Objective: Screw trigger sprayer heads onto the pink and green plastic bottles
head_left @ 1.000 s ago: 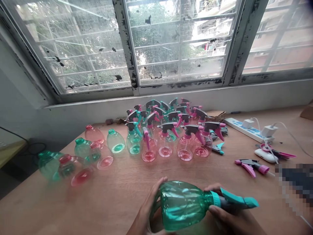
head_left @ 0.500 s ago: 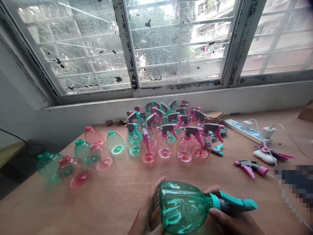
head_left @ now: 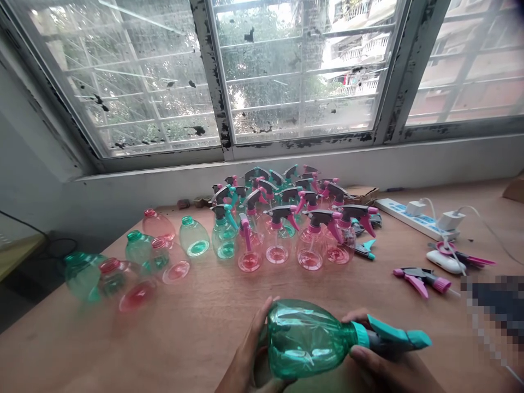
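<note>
A green spray bottle (head_left: 309, 338) lies on its side in the air above the near part of the table, its base toward the left. My left hand (head_left: 256, 349) is wrapped round the base end. At the neck, the thumb and fingers of my right hand (head_left: 380, 363) close on the turquoise collar of the trigger spray head (head_left: 393, 335). That head sits on the bottle's mouth, with its trigger facing up and its nozzle to the right. Part of my right hand's fingers is hidden behind the neck.
Several pink and green bottles with spray heads (head_left: 276, 234) stand grouped by the window wall. Several headless bottles (head_left: 194, 237) stand on the left. To the right lie a loose pink spray head (head_left: 423, 281), a white power strip (head_left: 417, 218) with plugs, and a white mouse-like object (head_left: 444, 263).
The green bottle has turned a little about its long axis in my hands, and its lower side sits slightly higher. Both hands keep their hold.
</note>
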Available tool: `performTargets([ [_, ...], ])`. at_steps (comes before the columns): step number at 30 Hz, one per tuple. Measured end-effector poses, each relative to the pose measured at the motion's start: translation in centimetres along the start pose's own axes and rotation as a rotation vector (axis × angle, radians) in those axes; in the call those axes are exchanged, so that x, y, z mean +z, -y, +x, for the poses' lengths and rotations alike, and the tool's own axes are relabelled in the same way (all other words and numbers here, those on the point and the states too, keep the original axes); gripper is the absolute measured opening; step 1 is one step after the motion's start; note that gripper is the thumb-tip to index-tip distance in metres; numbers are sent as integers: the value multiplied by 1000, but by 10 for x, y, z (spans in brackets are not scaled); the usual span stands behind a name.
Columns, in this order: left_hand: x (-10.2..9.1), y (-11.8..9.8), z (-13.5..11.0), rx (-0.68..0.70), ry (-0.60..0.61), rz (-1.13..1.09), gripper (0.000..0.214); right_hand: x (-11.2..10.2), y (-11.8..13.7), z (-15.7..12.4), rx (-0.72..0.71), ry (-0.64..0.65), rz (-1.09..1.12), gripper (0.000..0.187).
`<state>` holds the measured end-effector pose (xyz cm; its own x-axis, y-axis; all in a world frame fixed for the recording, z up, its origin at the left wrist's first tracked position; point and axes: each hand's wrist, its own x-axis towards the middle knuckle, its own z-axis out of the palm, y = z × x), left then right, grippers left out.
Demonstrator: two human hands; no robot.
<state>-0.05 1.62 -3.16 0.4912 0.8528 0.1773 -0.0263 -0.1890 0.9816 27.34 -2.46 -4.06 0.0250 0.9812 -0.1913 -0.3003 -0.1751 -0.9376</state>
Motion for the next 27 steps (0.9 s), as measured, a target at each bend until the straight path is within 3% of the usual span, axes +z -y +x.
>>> performTargets([
  [6, -5, -2, 2, -56, 8, 90, 123, 2, 3, -1, -10, -16, 13, 45],
  [12, -1, -3, 5, -118, -18, 74, 103, 3, 7, -1, -93, -65, -44, 45],
  [17, 2, -9, 4, -108, 19, -62, 127, 0, 5, 0, -2, 10, 29, 45],
  [21, 3, -8, 4, -102, 60, -134, 111, 7, 12, -2, -81, 3, -5, 42],
  [25, 5, -4, 1, -98, -19, -42, 89, 11, 15, -3, -74, -19, 23, 42],
  [27, 5, -1, 0, -103, -25, -28, 88, 11, 14, -3, -63, -20, 40, 43],
])
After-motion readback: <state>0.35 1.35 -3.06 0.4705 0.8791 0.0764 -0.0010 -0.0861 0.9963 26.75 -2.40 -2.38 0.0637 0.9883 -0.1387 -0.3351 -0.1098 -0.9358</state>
